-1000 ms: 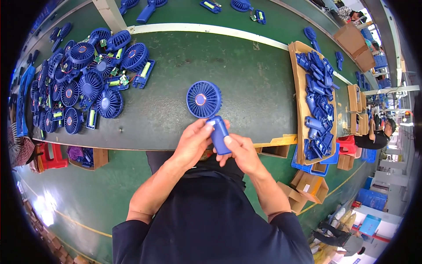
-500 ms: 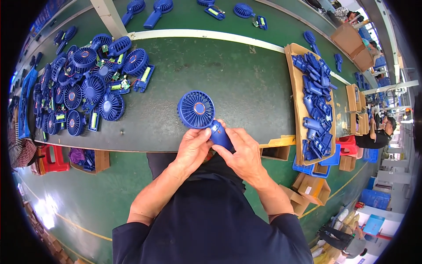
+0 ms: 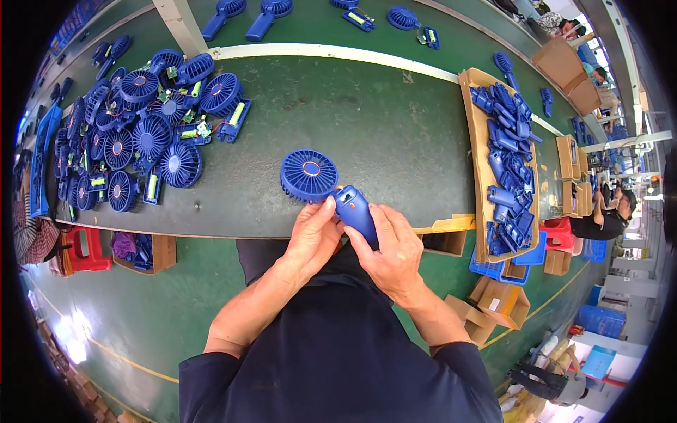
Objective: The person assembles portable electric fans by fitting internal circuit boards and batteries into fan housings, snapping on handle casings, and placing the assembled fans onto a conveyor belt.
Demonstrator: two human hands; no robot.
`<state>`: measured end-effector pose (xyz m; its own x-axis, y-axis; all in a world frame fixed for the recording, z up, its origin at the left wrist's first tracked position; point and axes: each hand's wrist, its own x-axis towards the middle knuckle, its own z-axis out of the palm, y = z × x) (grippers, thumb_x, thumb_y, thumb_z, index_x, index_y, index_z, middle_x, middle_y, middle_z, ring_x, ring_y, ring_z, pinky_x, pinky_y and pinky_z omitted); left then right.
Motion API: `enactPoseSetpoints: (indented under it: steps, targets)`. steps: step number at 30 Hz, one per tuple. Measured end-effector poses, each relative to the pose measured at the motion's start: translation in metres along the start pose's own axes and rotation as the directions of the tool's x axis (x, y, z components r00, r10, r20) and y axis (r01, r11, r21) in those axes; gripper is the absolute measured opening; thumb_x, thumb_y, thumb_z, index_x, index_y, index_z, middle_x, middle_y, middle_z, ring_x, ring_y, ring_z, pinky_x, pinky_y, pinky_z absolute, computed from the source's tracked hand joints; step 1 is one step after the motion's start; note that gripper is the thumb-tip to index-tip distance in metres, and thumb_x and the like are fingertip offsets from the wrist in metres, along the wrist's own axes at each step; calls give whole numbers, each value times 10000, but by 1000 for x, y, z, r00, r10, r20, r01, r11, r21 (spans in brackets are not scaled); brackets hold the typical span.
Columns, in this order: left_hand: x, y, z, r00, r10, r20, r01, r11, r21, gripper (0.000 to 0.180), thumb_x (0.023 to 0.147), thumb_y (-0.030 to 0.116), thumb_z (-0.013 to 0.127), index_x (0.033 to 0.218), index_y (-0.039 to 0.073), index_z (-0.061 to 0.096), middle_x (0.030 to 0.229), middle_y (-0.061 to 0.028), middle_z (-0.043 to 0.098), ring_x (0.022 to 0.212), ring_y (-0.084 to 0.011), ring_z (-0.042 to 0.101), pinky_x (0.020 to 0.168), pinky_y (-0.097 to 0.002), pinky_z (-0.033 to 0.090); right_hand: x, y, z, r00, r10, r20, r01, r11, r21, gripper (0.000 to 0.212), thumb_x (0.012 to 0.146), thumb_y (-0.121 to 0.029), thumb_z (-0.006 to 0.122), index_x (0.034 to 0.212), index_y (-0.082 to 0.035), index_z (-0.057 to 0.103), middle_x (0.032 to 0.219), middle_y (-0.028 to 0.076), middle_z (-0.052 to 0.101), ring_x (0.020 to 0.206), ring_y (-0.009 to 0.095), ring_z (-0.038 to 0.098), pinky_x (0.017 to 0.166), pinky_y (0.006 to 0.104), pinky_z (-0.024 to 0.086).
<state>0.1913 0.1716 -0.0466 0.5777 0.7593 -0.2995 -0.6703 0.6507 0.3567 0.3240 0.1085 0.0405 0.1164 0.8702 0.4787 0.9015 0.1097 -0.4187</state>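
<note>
A blue handheld fan [image 3: 309, 174] is in front of me, just above the near edge of the dark worktable [image 3: 374, 141]. Its round head points up and left, and its handle [image 3: 357, 214] slants down to the right. My left hand [image 3: 310, 235] is closed on the fan near its neck, thumb and fingers pinching there. Around the handle's lower part my right hand [image 3: 392, 248] is wrapped, with the thumb along its near side. A dark opening shows at the handle's top end. Whether the handle's two halves are fully joined cannot be made out.
Left on the table lies a heap of blue fans [image 3: 151, 136] with exposed green batteries and circuit boards. A cardboard tray [image 3: 477, 169] of blue handle shells stands right. Beyond a white rail [image 3: 331, 51], more fans lie on a green surface. Cartons [image 3: 502, 299] sit on the floor.
The fan's head has tipped and shifted slightly left. Its handle has turned so that more of its upper face shows. Both hands keep their hold.
</note>
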Motion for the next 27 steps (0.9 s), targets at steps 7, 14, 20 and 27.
enactPoseSetpoints:
  steps: [7,14,20,27]
  targets:
    - [-10,14,17,993,-34,-117,25,997,-78,407,1068,306,576,1329,-6,563,1333,-163,640,1298,-301,593,1126,-461,466,11,35,-1,990,138,-39,-141,988,-60,425,770,-139,872,1112,33,688,1024,199,712,875,370,708,781,419,578]
    - [-19,14,16,986,-23,-164,26,1000,15,329,1078,200,553,1328,-13,535,1370,-200,617,1309,-322,593,1106,-460,495,-4,54,9,1000,-28,-2,28,999,25,256,830,-4,769,1079,21,712,1088,157,694,989,331,683,861,419,561]
    - [-19,16,15,989,-58,-136,68,995,70,297,1083,206,541,1296,-1,562,1311,-183,655,1250,-291,635,1056,-436,537,-7,46,2,939,-259,225,195,942,272,375,743,76,687,1089,-61,736,992,93,692,780,273,708,637,376,585]
    - [-18,22,15,969,-208,-136,229,960,163,278,1087,214,538,1273,14,591,1239,-144,683,1135,-223,679,1004,-406,566,22,48,-13,725,-469,505,381,883,273,294,797,-41,671,1085,-93,700,980,53,618,801,237,675,692,390,568]
